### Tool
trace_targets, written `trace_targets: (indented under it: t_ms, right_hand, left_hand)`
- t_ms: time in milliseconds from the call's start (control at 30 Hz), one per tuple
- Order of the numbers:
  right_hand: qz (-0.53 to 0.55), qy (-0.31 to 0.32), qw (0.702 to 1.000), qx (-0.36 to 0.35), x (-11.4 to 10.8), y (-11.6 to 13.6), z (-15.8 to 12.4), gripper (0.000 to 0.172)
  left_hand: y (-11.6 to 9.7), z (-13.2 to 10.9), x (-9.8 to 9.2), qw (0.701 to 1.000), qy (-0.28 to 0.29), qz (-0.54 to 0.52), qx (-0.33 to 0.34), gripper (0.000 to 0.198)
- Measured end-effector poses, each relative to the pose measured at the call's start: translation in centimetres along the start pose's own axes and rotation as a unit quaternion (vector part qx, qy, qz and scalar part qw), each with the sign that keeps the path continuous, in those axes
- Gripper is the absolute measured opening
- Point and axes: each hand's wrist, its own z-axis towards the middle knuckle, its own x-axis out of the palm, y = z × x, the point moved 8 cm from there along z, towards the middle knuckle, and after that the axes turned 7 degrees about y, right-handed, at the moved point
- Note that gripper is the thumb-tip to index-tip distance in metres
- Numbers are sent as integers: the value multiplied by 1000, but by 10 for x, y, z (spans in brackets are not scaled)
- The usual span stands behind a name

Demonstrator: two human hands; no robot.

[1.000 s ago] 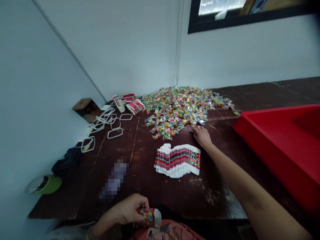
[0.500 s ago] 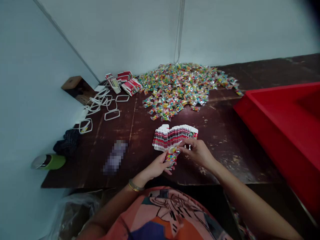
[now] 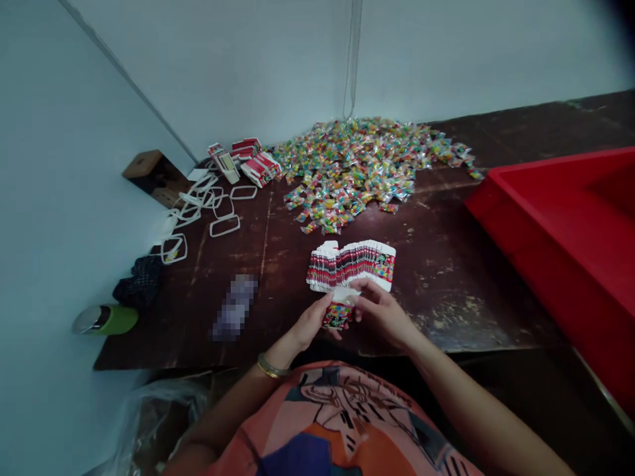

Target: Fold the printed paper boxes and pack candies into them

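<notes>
My left hand is closed around a small printed candy box, red with coloured dots, its white flap standing up at the top. At the box's right side my right hand has its fingers bent, thumb and index at the white flap. Both hands grip the box near the table's front edge. Just beyond them lies a fanned row of flat folded boxes, white-edged and red. Farther back spreads a big heap of small clear-wrapped candies in mixed colours.
A large red tray stands on the right of the dark table. On the left are white bands, bundled cartons, a wooden box, dark cloth, a green cylinder and a blurred purple item. A plastic-lined bin stands below.
The wrapped candy my right hand held at the box's mouth is no longer visible. My right fingers have come down to the box's flap. The view has shifted slightly.
</notes>
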Motion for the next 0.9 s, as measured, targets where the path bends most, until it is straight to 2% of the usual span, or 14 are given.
trace_targets:
  t_ms: [67, 100, 133, 200, 300, 333, 467, 600, 667, 733, 800, 900]
  right_hand:
    - [99, 37, 992, 71, 9, -18, 0, 31]
    - [107, 41, 990, 82, 11, -20, 0, 30]
    - [85, 38, 993, 72, 9, -15, 1, 27]
    - [-12, 23, 1000, 6, 4, 5, 2, 20]
    - [-127, 29, 988, -79, 0, 36, 0, 22]
    - [-134, 31, 987, -85, -4, 41, 0, 23]
    - [-129, 5, 989, -72, -23, 45, -1, 22]
    - [-215, 12, 968, -127, -16, 42, -10, 26]
    - [-238, -4, 961, -137, -15, 38, -21, 29]
    - [-223, -37, 969, -97, -28, 32, -39, 28]
    - [-206, -46, 977, -21, -53, 30, -68, 27]
    - [-247, 31, 964, 98, -88, 30, -117, 27]
  left_hand:
    - [-2, 3, 1, 999, 3, 31, 10, 59]
    - [-5, 4, 2, 998, 4, 58, 22, 54]
    - [-9, 5, 3, 996, 2, 85, 35, 50]
    - [-15, 8, 3, 992, -23, 113, 53, 45]
    - [-20, 13, 4, 992, -60, 91, 59, 44]
    - [-21, 15, 7, 994, -51, 76, 64, 45]
    - [-21, 18, 25, 996, 46, 26, 71, 48]
    - [-6, 15, 31, 997, 78, -12, 17, 50]
    - [2, 15, 39, 995, 96, -40, -14, 50]
    - [8, 16, 50, 990, 125, -50, -35, 51]
    - [9, 17, 59, 986, 157, -29, -43, 51]
    - [6, 19, 56, 986, 158, 35, -41, 47]
